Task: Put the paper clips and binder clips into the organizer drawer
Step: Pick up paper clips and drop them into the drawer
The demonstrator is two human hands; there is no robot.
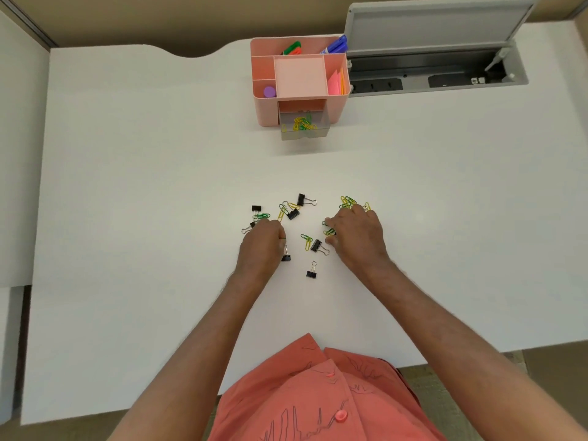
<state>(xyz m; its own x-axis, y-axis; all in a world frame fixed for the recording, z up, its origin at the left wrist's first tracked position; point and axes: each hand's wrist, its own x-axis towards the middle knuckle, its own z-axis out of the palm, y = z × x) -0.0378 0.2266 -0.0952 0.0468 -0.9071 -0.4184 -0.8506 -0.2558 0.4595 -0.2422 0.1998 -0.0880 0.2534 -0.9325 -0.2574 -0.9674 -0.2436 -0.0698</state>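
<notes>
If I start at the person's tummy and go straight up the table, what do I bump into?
Coral shirt → lone binder clip → scattered paper clips and binder clips → clear drawer holding paper clips → pink organizer → markers.

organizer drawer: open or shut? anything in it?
Open. The clear drawer sticks out from the front of the pink organizer, and yellow and green paper clips already lie inside.

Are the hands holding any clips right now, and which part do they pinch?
It cannot be told for sure. The left hand is curled over clips, hiding its fingers. The right hand lies on paper clips; no clear pinch shows.
</notes>
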